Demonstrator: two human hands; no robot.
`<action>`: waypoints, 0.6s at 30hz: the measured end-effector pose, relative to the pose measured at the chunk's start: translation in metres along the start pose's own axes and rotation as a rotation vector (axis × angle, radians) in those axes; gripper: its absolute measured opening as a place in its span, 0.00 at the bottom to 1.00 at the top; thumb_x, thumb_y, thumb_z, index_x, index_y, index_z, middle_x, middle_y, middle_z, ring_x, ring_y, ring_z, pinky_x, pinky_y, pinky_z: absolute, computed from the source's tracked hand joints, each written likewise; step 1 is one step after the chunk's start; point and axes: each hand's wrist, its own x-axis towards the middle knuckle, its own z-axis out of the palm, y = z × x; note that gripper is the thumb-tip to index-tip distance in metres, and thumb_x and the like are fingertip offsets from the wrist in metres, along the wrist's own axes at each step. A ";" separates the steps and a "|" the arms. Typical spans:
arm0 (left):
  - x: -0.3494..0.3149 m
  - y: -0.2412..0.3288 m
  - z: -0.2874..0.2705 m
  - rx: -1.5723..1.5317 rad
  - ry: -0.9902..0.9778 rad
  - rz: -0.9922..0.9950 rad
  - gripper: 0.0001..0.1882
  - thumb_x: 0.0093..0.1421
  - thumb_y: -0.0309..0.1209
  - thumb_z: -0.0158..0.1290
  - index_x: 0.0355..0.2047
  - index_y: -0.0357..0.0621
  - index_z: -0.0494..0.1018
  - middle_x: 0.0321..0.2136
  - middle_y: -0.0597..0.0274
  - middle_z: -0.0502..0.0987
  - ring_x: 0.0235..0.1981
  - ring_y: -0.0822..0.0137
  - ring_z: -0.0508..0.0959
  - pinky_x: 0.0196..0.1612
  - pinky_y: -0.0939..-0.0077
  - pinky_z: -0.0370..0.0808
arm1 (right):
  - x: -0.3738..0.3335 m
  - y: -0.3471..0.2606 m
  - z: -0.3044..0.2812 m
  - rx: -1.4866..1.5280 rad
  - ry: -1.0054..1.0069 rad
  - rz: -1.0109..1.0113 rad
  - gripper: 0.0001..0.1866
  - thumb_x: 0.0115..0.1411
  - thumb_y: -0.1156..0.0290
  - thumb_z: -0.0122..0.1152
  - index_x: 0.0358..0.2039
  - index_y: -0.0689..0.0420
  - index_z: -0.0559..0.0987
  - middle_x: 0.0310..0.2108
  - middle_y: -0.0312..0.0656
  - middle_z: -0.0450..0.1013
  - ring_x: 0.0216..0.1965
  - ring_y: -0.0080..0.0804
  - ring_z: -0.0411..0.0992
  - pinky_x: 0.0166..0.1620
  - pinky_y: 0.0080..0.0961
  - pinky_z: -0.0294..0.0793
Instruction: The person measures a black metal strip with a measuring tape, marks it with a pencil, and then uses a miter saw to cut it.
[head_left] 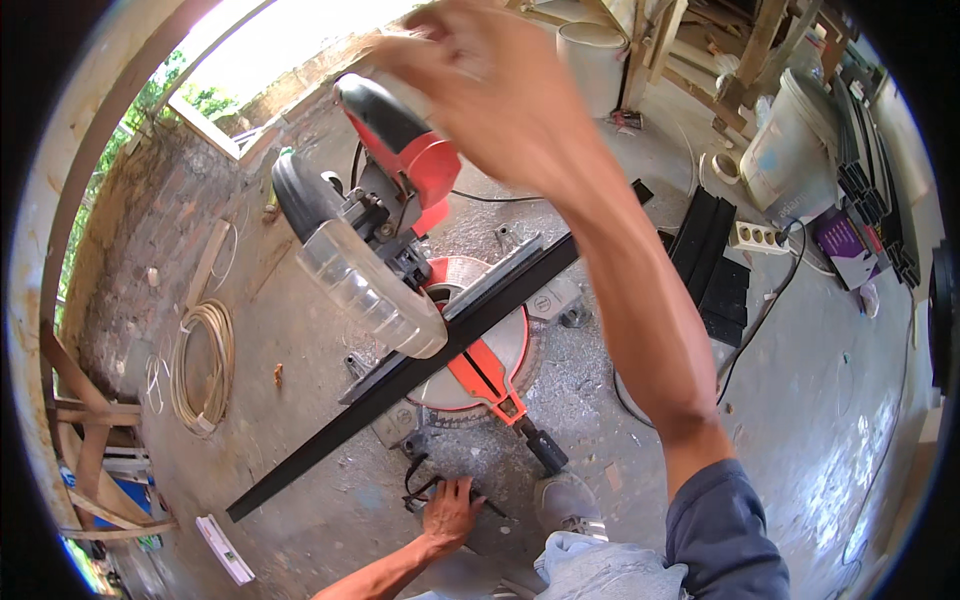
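Observation:
A red and black mitre saw point(410, 160) stands on the floor before me, its head raised, with a clear blade guard point(370, 285). Across its base lies a long black bar point(330, 440), slanting from lower left to upper right. My left hand point(450, 517) is low in front of the saw, fingers curled over a thin black object with loops point(418, 487), whose kind I cannot make out. Raised above the saw's handle, my right hand point(490, 90) is smeared by motion and its fingers are unclear. The right forearm hides part of the bar's far end.
Coiled hose point(203, 365) lies on the floor at left, and a white strip-shaped thing point(226, 549) nearer me. To the right are black profiles point(705, 250), a power strip point(758, 238) with its cable, and a white bucket point(795, 150). My shoe point(568, 500) is beside the saw's front handle.

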 end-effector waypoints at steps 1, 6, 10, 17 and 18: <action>0.001 0.002 0.000 0.014 -0.006 -0.009 0.29 0.62 0.45 0.56 0.55 0.39 0.66 0.48 0.42 0.72 0.49 0.43 0.73 0.48 0.51 0.73 | 0.021 -0.006 0.013 -0.150 -0.147 0.123 0.25 0.60 0.54 0.58 0.43 0.66 0.81 0.38 0.55 0.80 0.41 0.50 0.79 0.45 0.42 0.77; 0.042 0.016 -0.049 0.120 0.393 0.220 0.28 0.61 0.44 0.57 0.54 0.39 0.70 0.53 0.36 0.64 0.55 0.39 0.64 0.55 0.41 0.62 | 0.042 0.006 0.045 -0.042 -0.677 0.181 0.22 0.55 0.61 0.55 0.41 0.66 0.83 0.42 0.61 0.78 0.45 0.54 0.78 0.49 0.41 0.78; 0.110 0.018 -0.122 0.372 0.766 0.110 0.27 0.58 0.40 0.60 0.56 0.46 0.72 0.57 0.37 0.63 0.59 0.37 0.60 0.58 0.40 0.55 | 0.015 0.008 0.033 -0.040 -0.599 0.234 0.21 0.55 0.63 0.53 0.40 0.66 0.82 0.43 0.62 0.77 0.45 0.56 0.78 0.50 0.42 0.78; 0.153 -0.086 -0.087 0.244 0.649 0.085 0.28 0.52 0.37 0.64 0.54 0.46 0.73 0.51 0.54 0.74 0.58 0.50 0.67 0.64 0.41 0.54 | -0.049 -0.005 0.007 0.190 -0.367 0.272 0.24 0.61 0.64 0.57 0.50 0.72 0.74 0.34 0.66 0.76 0.38 0.58 0.78 0.46 0.42 0.75; 0.156 -0.092 -0.072 0.239 0.641 0.096 0.28 0.52 0.37 0.64 0.54 0.46 0.73 0.51 0.54 0.74 0.58 0.50 0.67 0.64 0.41 0.54 | -0.061 -0.003 0.002 0.241 -0.332 0.260 0.25 0.60 0.65 0.58 0.52 0.72 0.73 0.36 0.65 0.76 0.38 0.58 0.78 0.46 0.41 0.75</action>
